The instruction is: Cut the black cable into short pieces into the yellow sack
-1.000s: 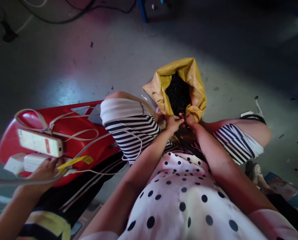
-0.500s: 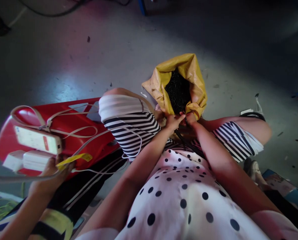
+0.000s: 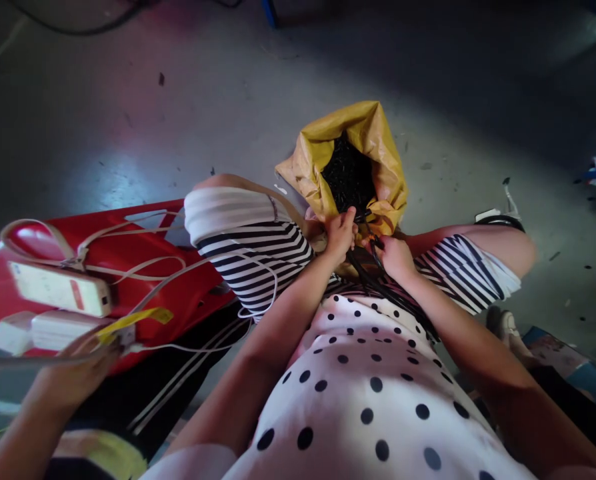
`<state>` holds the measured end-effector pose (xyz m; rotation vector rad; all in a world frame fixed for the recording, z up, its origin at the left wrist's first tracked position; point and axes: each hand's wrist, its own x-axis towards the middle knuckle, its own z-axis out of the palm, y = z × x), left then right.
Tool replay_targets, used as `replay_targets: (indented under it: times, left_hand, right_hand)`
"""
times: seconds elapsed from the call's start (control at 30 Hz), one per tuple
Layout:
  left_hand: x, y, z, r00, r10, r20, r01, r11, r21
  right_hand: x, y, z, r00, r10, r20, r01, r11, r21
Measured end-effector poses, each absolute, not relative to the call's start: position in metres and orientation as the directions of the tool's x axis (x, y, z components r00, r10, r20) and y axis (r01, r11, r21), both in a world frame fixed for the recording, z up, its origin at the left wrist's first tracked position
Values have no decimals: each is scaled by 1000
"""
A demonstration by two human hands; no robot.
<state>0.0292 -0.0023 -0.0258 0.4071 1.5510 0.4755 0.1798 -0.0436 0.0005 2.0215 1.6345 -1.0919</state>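
Note:
My left hand (image 3: 341, 235) is closed around a black cable (image 3: 361, 268) at the near rim of a yellow woven sack (image 3: 305, 167), its thumb pointing away from me. The cable strands run back over my lap. Just to the right, my right hand (image 3: 397, 259) is closed on something dark with a small orange spot; its kind is too small to make out. The sack's mouth gapes, showing many short black pieces (image 3: 348, 175) inside. My folded legs lie on either side of the sack.
On the left stands a red plastic stool (image 3: 143, 267) carrying a phone (image 3: 61, 288), white adapters (image 3: 53, 331) and pale cords. Another person's hand (image 3: 75, 373) holds a cable with a yellow tag (image 3: 135, 323) there. Dark scraps litter the grey floor (image 3: 218, 93).
My right hand has drawn back toward me and away from the left hand, exposing more black cable. My left thumb has lifted. The view has shifted slightly right.

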Motion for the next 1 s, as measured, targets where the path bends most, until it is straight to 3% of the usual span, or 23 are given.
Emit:
replay_targets:
  times: [0.13, 0.3, 0.53, 0.73, 0.87, 0.93, 1.0]
  left_hand:
    - [29, -3, -19, 31, 604, -796, 22, 796, 605]
    - [25, -3, -18, 121, 636, -762, 152, 747, 647]
    - [24, 0, -27, 93, 578, -811, 135, 799, 586]
    - [26, 0, -26, 35, 520, -853, 55, 851, 522]
    - [27, -3, -32, -27, 469, -883, 16, 883, 468]
    - [28, -5, -35, -42, 442, -896, -2, 897, 443]
    - [29, -7, -35, -52, 432, -900, -6, 901, 433]
  right_hand:
    - [183, -56, -2, 63, 699, -712, 857, -403, -320]
    - [189, -44, -11, 11, 616, -788, 671, -588, -451]
    - [185, -34, -26, -14, 555, -832, 677, -607, -416]
    - [182, -44, -38, 42, 553, -832, 554, -706, -441]
    - [192, -26, -43, 91, 541, -836, 611, -693, -382]
    - [199, -4, -48, 98, 548, -831, 776, -565, -281]
    - [202, 22, -58, 145, 555, -819, 913, -394, -105]
